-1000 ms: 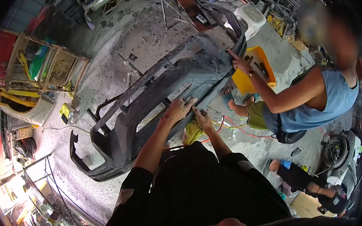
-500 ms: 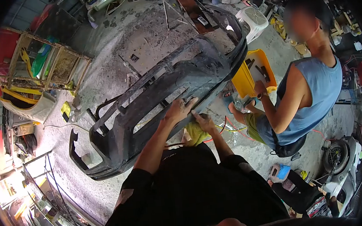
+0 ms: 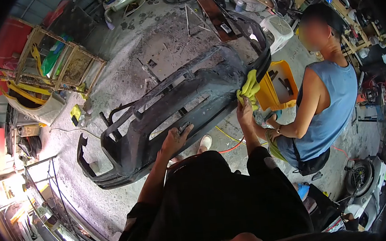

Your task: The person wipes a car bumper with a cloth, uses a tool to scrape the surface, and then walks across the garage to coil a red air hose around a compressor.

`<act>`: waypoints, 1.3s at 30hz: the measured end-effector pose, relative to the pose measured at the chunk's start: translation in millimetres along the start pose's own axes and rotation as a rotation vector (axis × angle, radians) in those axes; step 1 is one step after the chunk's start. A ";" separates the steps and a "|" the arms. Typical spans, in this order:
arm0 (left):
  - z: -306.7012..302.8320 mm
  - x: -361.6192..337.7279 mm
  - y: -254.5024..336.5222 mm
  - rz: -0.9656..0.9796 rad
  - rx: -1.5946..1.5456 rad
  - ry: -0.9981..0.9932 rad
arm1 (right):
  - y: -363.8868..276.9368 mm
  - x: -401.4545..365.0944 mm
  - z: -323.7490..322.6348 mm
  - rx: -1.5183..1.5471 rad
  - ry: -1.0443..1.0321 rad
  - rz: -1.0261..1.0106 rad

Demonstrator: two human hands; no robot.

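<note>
A large dark car bumper [image 3: 199, 92] lies across the middle of the view, its surface dusty and smudged. My left hand [image 3: 175, 139] rests at its near lower edge, fingers apart, with nothing visible in it. Further right, my right hand [image 3: 244, 111] is closed on a yellow-green cloth [image 3: 250, 89], which touches the bumper's right part. The lower fingers of that hand are partly hidden.
A person in a blue sleeveless top [image 3: 331, 94] squats at the right beside a yellow bin [image 3: 266, 95] with dark pieces inside. A white stool [image 3: 277, 30] stands behind the bumper. A red hose [image 3: 232, 148] crosses the floor. A rusty frame [image 3: 74, 46] is at the left.
The cloth has come up from near my body onto the bumper's right part with my right hand. My left hand has moved down and left. The other person's arm has drawn back from the bin.
</note>
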State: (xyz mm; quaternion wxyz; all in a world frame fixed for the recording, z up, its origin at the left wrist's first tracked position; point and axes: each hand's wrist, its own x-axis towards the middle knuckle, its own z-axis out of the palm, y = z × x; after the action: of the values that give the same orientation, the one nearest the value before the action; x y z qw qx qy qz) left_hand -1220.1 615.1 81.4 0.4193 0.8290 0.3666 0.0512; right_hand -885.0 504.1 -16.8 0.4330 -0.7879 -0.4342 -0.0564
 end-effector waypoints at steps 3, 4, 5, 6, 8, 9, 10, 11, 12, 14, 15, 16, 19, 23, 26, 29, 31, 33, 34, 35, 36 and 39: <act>-15.2 -7.2 23.8 -0.447 -0.341 0.017 | -16.1 2.9 -12.6 -0.120 -0.071 -0.175; -21.3 -7.2 26.4 -0.477 -0.360 -0.006 | -18.7 4.4 -15.1 -0.122 -0.076 -0.178; -25.9 -6.6 28.8 -0.504 -0.376 -0.029 | -21.4 6.7 -16.5 -0.135 -0.123 -0.196; -28.6 -6.5 31.3 -0.482 -0.350 -0.005 | -23.7 7.5 -16.8 -0.149 -0.168 -0.212; -35.6 -5.7 36.8 -0.457 -0.362 -0.017 | -12.7 -6.7 -2.6 -0.110 -0.190 -0.224; -37.0 -4.0 38.4 -0.434 -0.374 -0.025 | -19.3 -6.9 -1.9 -0.068 -0.215 -0.240; -35.3 -1.2 39.9 -0.431 -0.375 -0.027 | -27.2 -9.9 -2.4 -0.043 -0.265 -0.226; -32.3 2.4 42.9 -0.384 -0.366 -0.022 | -30.9 -9.2 -8.0 -0.044 -0.265 -0.227; -29.8 5.2 45.7 -0.337 -0.356 -0.014 | -32.4 -9.5 -10.1 -0.085 -0.275 -0.277; -20.9 8.2 52.6 -0.204 -0.342 0.037 | -31.5 -2.0 -14.4 -0.127 -0.283 -0.297; -17.3 8.4 53.7 -0.069 -0.328 0.084 | -28.0 9.4 -20.1 -0.175 -0.267 -0.279; -7.3 7.7 42.1 -0.073 -0.327 0.089 | -17.4 8.5 -14.5 -0.169 -0.259 -0.213; 6.7 4.3 24.4 0.136 -0.101 0.145 | -21.2 -3.7 1.9 -0.110 -0.246 -0.193; -23.2 -17.3 37.0 -0.237 -0.292 0.016 | -63.4 -43.3 14.5 0.020 -0.203 -0.323; -38.5 -30.6 25.7 -0.336 -0.351 -0.019 | -101.3 -79.6 26.2 0.236 -0.393 -0.292; -44.3 -36.1 25.5 -0.364 -0.460 0.105 | -153.8 -114.5 38.8 0.393 -0.507 -0.201; -53.0 -41.5 24.8 -0.331 -0.402 0.127 | -175.0 -119.6 37.1 0.396 -0.509 -0.212; -50.9 -43.8 23.8 -0.353 -0.418 0.135 | -180.8 -115.8 33.8 0.404 -0.516 -0.228; -47.1 -44.7 17.2 -0.322 -0.410 0.135 | -178.6 -113.5 31.7 0.412 -0.504 -0.200; -43.6 -45.5 12.3 -0.291 -0.401 0.135 | -175.9 -111.1 29.8 0.420 -0.493 -0.170; -39.1 -47.4 9.2 -0.287 -0.399 0.133 | -169.8 -108.6 27.2 0.419 -0.488 -0.170; -26.5 -53.4 7.7 -0.344 -0.388 0.050 | -130.5 -107.4 28.8 0.206 -0.500 -0.003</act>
State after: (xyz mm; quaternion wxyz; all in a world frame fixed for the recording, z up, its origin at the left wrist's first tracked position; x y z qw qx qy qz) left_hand -1265.0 594.8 116.0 0.5637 0.6571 0.4957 0.0690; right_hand -1055.2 489.2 -1.9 0.3903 -0.7285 -0.5322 0.1836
